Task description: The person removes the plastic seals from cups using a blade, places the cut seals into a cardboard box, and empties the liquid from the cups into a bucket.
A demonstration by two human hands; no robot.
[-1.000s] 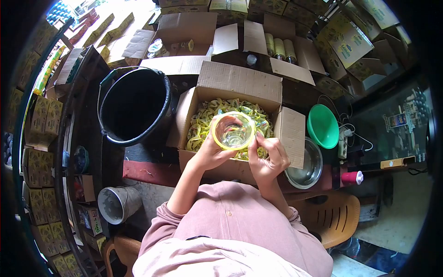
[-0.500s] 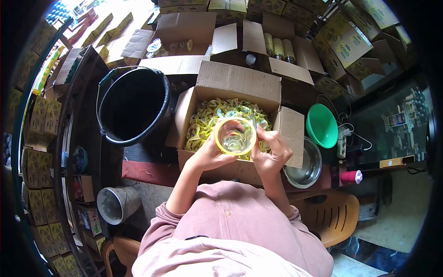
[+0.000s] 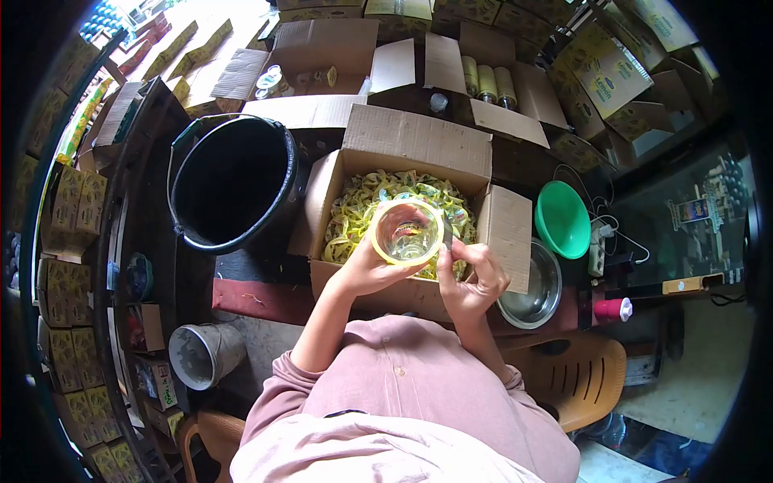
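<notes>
My left hand (image 3: 364, 270) is closed around a clear plastic cup (image 3: 412, 246) with a yellow rim, its open mouth turned up towards me. Close to the cup's right side, my right hand (image 3: 473, 283) pinches a thin grey blade-like strip (image 3: 448, 232); its exact kind is hard to make out. Both hands are over the near side of an open cardboard box (image 3: 419, 137). Curled yellow and clear plastic pieces (image 3: 354, 211) fill this box, partly hidden by the cup and hands.
A black bucket (image 3: 181, 211) stands left of the box. To the right are a green bowl (image 3: 562, 219) and a clear basin (image 3: 549, 302). Behind are a box with a few cups (image 3: 342, 48) and a box of stacked cup sleeves (image 3: 451, 68). A grey bucket (image 3: 229, 350) stands lower left.
The cup has shifted slightly left and up in my left hand. My right hand has drawn back a little from the rim, with the grey strip now apart from it.
</notes>
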